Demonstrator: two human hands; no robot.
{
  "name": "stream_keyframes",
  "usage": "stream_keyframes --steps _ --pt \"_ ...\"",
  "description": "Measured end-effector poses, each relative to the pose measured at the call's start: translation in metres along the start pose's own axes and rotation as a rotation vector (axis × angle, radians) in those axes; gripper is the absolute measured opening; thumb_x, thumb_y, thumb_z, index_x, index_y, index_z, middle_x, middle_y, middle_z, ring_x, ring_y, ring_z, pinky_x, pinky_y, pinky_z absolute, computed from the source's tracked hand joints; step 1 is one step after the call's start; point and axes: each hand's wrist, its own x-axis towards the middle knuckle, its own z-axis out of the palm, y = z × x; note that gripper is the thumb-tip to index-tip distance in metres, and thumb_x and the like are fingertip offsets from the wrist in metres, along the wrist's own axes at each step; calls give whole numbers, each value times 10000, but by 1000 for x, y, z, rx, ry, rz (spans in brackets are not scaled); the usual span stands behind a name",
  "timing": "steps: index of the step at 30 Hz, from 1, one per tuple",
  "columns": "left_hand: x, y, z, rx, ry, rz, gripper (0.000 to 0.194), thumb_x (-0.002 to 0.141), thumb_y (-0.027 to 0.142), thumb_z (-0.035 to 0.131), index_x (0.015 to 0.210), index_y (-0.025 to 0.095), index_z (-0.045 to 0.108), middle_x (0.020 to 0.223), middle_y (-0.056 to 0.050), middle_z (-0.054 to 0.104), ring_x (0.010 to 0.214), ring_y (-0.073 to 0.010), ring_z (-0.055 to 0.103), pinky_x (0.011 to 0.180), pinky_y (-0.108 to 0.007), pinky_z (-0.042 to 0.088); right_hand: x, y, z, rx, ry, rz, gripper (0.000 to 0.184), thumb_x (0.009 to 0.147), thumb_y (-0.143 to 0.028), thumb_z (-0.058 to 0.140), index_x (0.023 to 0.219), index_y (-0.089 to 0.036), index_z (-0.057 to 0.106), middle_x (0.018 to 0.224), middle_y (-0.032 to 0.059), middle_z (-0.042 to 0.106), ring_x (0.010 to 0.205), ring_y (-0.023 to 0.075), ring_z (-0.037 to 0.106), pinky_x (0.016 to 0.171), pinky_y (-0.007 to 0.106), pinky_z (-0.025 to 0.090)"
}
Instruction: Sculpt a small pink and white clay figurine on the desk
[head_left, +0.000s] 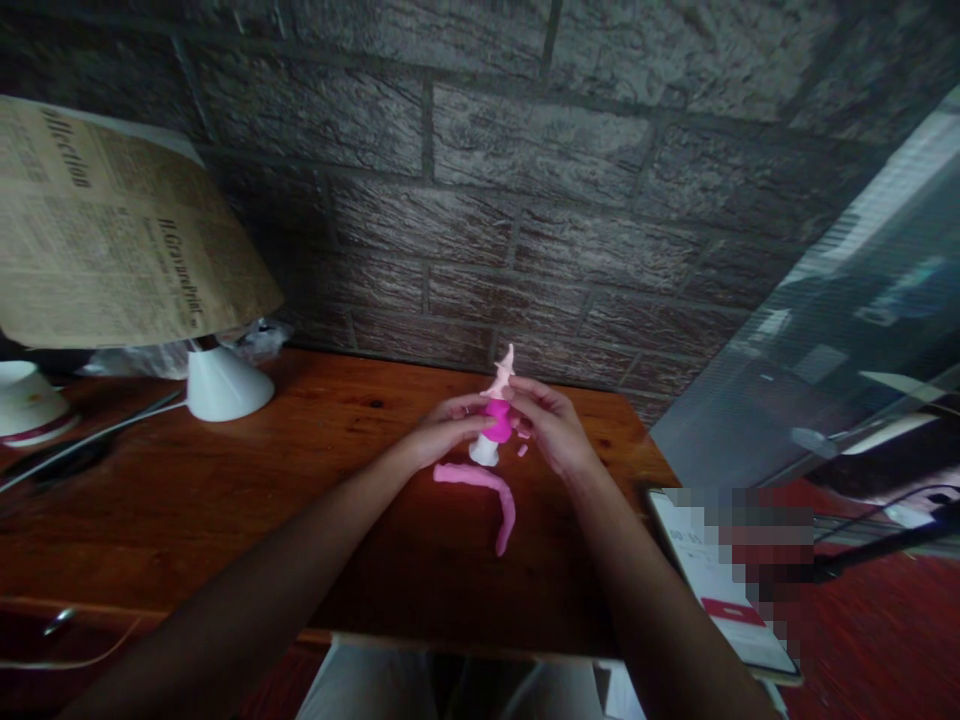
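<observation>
A small figure that looks like modelling clay stands upright over the wooden table, with a white flared base, a magenta middle and a pale pink pointed top. My left hand is closed around its magenta part from the left, thumb in front. From the right, my right hand has its fingers pinched at the join of the pale pink and magenta parts; the fingertips are partly hidden. A long bent pink clay roll lies just in front of the figure. Close under my right hand is a small pink clay bit.
On the left of the wooden table stands a lamp with a newsprint shade and white base, beside a white cup-like object. A brick wall rises behind. A lit tablet-like screen sits at the right edge.
</observation>
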Motion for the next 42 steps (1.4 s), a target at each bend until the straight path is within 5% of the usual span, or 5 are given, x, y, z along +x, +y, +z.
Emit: stream_keyframes --steps 20,31,42 --pt "0 3 5 -82 3 -21 304 633 151 740 928 143 669 868 -41 700 776 -149 648 713 -256 466 -3 -6 2 -3 0 -7 374 669 -424 776 953 -194 694 518 -66 524 405 54 379 370 198 237" --pt "4 -4 0 -48 6 34 335 613 91 663 941 158 682 916 -35 694 867 -160 638 837 -293 455 -2 -4 2 -60 18 0 352 637 -394 795 906 -201 676 573 -56 577 424 52 387 360 185 270" --pt "-3 2 2 171 -12 -12 482 621 179 819 1061 146 623 1032 -63 670 959 -182 634 905 -338 454 -1 1 -2 -150 -40 -6 337 682 -420 760 912 -189 677 566 -50 571 418 60 390 324 176 268"
